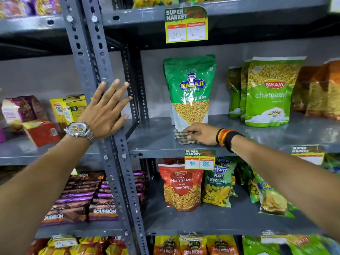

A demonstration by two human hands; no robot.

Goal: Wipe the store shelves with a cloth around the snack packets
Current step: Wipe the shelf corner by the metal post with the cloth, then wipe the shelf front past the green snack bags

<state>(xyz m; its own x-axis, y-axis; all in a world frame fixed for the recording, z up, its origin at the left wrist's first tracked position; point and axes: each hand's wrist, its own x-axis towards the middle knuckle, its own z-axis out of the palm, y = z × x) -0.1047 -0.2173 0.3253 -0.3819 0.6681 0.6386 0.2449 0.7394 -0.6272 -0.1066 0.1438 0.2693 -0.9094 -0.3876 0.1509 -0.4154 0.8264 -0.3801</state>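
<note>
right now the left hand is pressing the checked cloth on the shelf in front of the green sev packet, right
Not quite. In the head view the right hand presses the checked cloth on the shelf before the green sev packet; the left hand rests open against the upright post.

The steel shelf (156,138) is plain dark grey. Resting on it, the cloth (184,138) is checked in dull olive, brown and off-white. Just behind the cloth, the Balaji sev packet (190,91) is green above and silvery white below, with a blue-and-yellow logo and golden-yellow strands showing through its window. Right of that packet, the Bikaji packet (270,92) is lime green with a red logo. Below the shelf's front edge, the Navratan Mix packet (181,186) is red. The price tag (199,159) is yellow, dark green on top, with white boxes.
</note>
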